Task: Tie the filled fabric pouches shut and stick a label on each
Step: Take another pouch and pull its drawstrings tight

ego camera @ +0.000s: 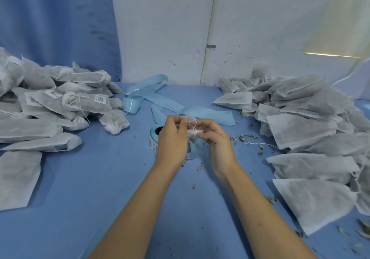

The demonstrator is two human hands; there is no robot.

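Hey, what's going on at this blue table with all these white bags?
A person is tying a small white pouch shut above the blue table. The left hand pinches the string and the right hand holds the pouch at its gathered neck. A roll of labels sits partly hidden by the left hand, its pale blue backing strip trailing toward the wall. The left pile includes tied, labelled pouches; the right pile looks untied and unlabelled.
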